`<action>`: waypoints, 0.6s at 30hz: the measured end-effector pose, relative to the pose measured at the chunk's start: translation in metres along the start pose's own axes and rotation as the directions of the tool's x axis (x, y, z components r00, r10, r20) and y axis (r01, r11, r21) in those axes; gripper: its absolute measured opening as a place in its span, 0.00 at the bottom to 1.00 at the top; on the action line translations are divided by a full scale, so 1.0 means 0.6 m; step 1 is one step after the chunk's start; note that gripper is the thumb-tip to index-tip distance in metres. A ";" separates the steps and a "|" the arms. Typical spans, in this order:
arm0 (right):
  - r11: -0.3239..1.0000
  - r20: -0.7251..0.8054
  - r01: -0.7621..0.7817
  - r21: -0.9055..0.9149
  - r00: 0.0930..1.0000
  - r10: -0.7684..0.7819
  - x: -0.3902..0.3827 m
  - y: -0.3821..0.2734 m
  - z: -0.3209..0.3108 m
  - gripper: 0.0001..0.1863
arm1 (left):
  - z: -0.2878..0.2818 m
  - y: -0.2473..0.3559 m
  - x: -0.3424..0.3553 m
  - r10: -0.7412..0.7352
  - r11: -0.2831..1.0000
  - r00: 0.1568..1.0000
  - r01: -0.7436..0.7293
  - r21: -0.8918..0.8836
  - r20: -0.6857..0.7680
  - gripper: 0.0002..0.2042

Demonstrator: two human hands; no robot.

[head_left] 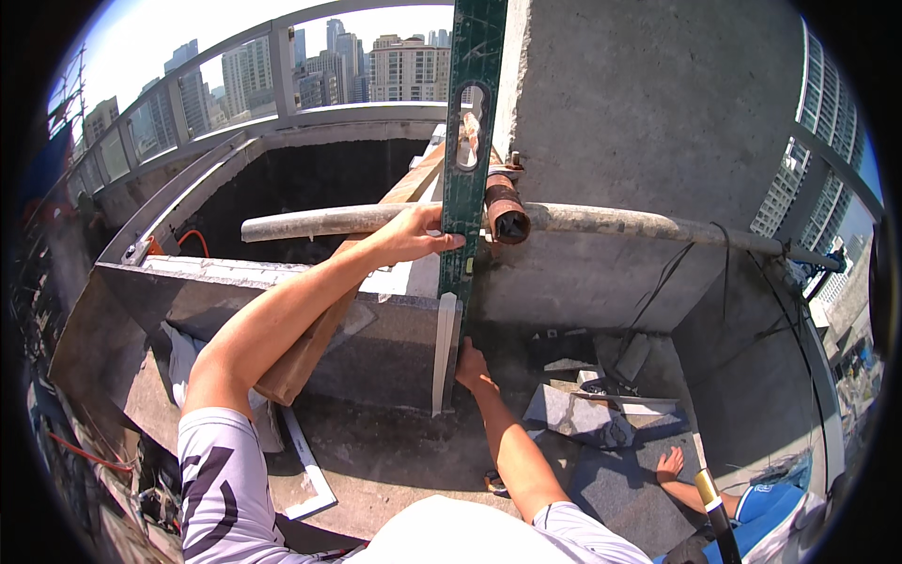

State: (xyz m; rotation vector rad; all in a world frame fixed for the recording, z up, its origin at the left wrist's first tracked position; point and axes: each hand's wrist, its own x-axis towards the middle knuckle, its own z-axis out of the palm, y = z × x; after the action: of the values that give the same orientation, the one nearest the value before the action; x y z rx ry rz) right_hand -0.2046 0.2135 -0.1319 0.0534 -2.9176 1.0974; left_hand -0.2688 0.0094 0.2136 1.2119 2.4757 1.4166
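Observation:
A long green spirit level [464, 202] stands upright in front of the concrete column's edge. My left hand [413, 235] grips it at mid-height, thumb across its near face and the other fingers partly hidden behind. Below, a white angle strip [445, 352] runs upright along the end of a grey stone panel [376, 352]. My right hand [473, 365] is closed beside that end, just right of the strip and under the level. Its fingertips are hidden, so what it grips does not show.
A grey pipe [601, 219] crosses behind the level, near a rusty pipe stub [508, 221]. A wooden plank [305, 352] leans over the panel. Stone slabs [583, 414] lie at right, by a co-worker's hand [670, 464]. A white L-shaped strip [310, 470] lies below.

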 end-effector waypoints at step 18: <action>0.994 -0.023 0.062 0.087 0.998 -0.060 0.011 -0.025 -0.006 0.24 | -0.014 -0.035 0.007 -0.001 1.000 1.000 0.001 0.022 -0.031 0.27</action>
State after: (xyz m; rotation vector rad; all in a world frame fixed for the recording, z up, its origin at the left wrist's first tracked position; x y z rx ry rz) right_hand -0.2107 0.2044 -0.1189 0.1317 -2.8286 1.2090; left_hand -0.2878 0.0002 0.2045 1.2019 2.5179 1.4223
